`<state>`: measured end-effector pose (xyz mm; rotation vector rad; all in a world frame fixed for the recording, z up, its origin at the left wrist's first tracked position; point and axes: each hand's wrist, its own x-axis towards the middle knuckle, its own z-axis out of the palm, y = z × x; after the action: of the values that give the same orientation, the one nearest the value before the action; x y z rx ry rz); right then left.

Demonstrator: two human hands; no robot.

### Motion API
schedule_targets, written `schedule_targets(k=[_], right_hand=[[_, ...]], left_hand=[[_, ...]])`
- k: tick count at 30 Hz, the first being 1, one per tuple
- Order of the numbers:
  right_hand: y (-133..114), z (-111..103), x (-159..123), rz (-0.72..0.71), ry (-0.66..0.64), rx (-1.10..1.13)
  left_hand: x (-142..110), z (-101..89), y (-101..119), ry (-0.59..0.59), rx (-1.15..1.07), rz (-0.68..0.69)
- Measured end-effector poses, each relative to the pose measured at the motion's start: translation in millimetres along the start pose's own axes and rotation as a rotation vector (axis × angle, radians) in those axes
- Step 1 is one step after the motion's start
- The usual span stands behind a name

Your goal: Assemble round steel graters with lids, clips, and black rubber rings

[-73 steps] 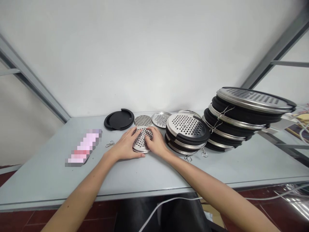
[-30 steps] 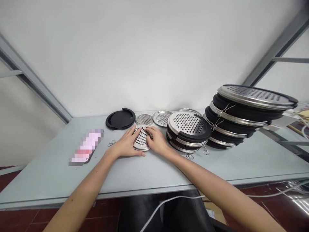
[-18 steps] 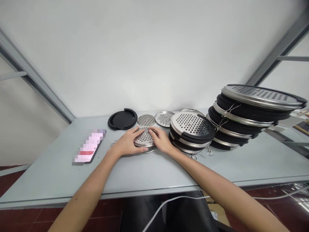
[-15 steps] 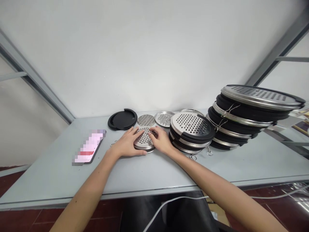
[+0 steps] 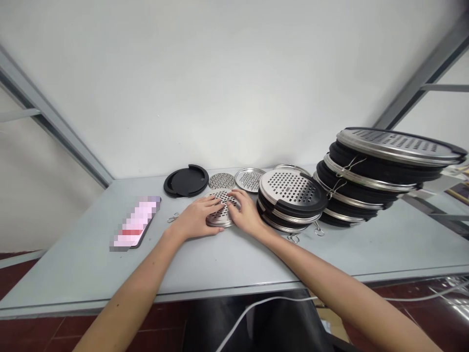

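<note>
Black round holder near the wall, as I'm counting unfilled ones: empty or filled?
Empty: the black round holder shows only bare black surface inside, no metal disc in it.

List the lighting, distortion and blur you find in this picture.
Head view: soft light on the wall; white glare lower right; tall stack stretched near right edge; phone masked by coarse pixelation; hand-held perforated plate fairly clear.

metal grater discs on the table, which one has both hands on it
The perforated disc nearest the table's front edge, between the left hand and right hand; the others are untouched.
</note>
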<state>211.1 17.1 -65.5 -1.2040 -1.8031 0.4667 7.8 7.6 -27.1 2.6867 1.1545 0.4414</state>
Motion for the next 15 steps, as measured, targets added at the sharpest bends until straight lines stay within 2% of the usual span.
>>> schedule_targets(k=[9, 15], right_hand=[[8, 6, -3, 0.064, -0.015, -0.029], [12, 7, 0, 0.130, 0.065, 0.062]], left_hand=[[1, 5.2, 9, 0.018, 0.012, -0.007], [1, 6.1, 12, 0.005, -0.018, -0.003]])
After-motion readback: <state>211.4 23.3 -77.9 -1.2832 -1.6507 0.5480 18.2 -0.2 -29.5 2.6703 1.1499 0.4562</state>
